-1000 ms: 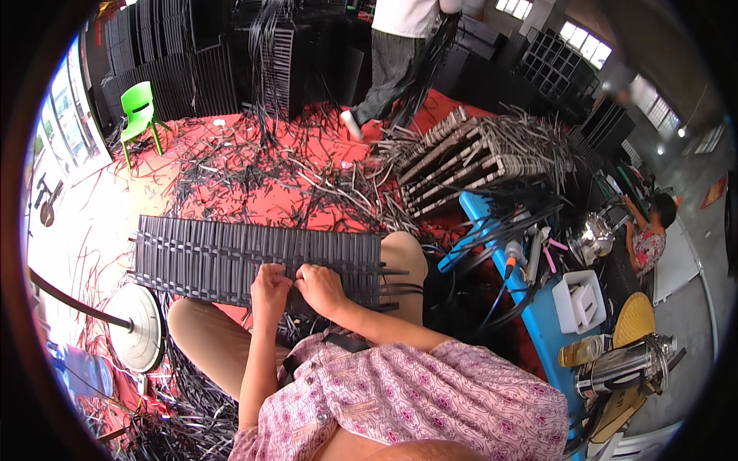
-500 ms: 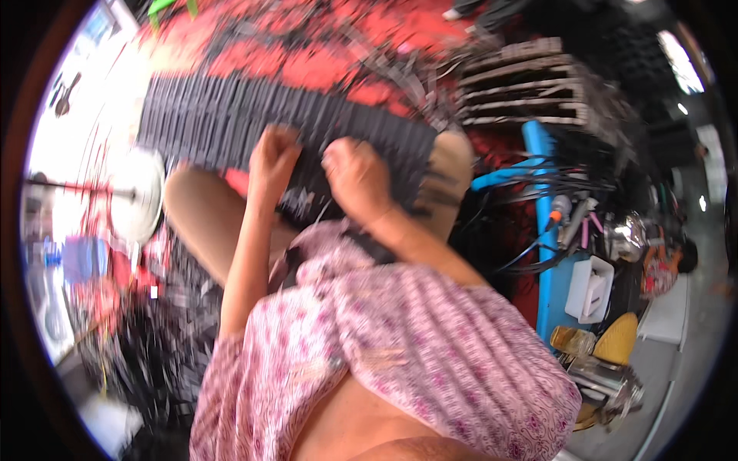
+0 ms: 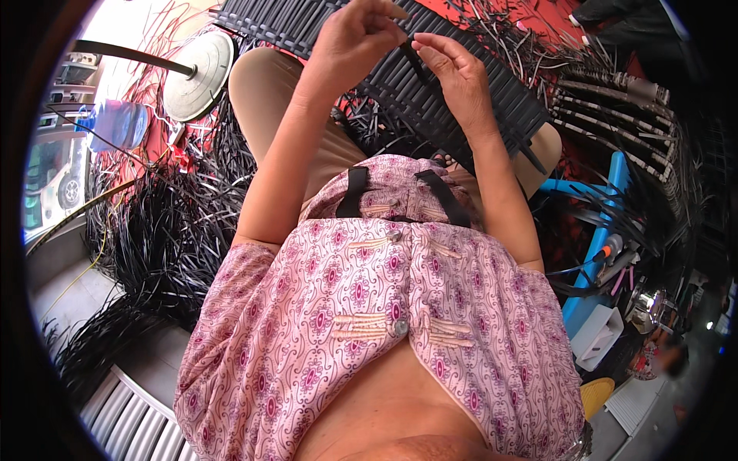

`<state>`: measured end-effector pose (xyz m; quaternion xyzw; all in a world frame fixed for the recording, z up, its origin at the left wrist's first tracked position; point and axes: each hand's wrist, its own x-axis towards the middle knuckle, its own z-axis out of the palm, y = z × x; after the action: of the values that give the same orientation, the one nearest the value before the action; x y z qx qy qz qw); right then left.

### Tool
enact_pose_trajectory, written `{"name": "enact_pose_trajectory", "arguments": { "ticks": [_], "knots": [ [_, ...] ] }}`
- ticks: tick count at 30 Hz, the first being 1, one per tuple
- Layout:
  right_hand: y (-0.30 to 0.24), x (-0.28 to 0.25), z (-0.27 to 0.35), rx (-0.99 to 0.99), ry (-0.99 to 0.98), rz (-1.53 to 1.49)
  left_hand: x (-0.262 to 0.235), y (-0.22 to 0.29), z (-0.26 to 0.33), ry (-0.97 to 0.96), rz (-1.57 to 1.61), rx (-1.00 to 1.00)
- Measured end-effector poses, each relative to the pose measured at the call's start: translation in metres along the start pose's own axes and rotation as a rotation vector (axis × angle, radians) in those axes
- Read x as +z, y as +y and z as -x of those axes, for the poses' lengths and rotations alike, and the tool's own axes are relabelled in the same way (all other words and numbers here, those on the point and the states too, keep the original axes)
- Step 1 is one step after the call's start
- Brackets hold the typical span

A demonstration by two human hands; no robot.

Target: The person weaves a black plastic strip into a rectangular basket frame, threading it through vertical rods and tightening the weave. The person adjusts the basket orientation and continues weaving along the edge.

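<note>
A long panel of woven dark grey plastic strips [image 3: 492,88] lies slantwise across my lap, from upper left to right. Above it, my left hand [image 3: 357,42] has its fingers bent into a pinch at the upper end of a narrow black strip [image 3: 415,63]. My right hand [image 3: 459,81] comes from the other side, thumb and forefinger pressed together beside that same strip. The fingertips of both hands are close together but apart. How the strip's lower end joins the weave cannot be made out.
Loose black strips [image 3: 184,223] are heaped at my left, near a round pale stand base [image 3: 198,75] and a blue water bottle [image 3: 119,125]. On my right stand a blue frame [image 3: 607,207], a white bin [image 3: 600,338] and a strip-wound rack [image 3: 615,115]. Red floor [image 3: 530,15] shows beyond.
The view has shifted, so the panel and hands now appear higher and further right. My hands, closed low over the panel before, are now raised at a black strip between them.
</note>
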<state>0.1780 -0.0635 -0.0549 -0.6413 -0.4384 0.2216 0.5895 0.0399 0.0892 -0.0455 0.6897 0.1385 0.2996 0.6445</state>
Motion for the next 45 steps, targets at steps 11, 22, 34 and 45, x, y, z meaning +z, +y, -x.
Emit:
{"name": "enact_pose_trajectory", "arguments": {
  "ticks": [11,22,34,45],
  "knots": [
    [0.022,-0.003,0.009,0.101,0.186,-0.244,0.015,-0.032,-0.004,0.139,-0.403,0.014],
    [0.021,-0.001,0.022,0.23,0.218,0.064,0.049,-0.055,0.01,0.073,-1.003,-0.008],
    [0.031,0.009,0.012,0.084,0.126,0.728,0.043,-0.066,0.01,0.145,-0.828,0.001],
    [0.04,0.029,-0.003,0.12,0.042,0.922,0.038,-0.081,0.017,0.164,-0.745,0.068]
  ]
}}
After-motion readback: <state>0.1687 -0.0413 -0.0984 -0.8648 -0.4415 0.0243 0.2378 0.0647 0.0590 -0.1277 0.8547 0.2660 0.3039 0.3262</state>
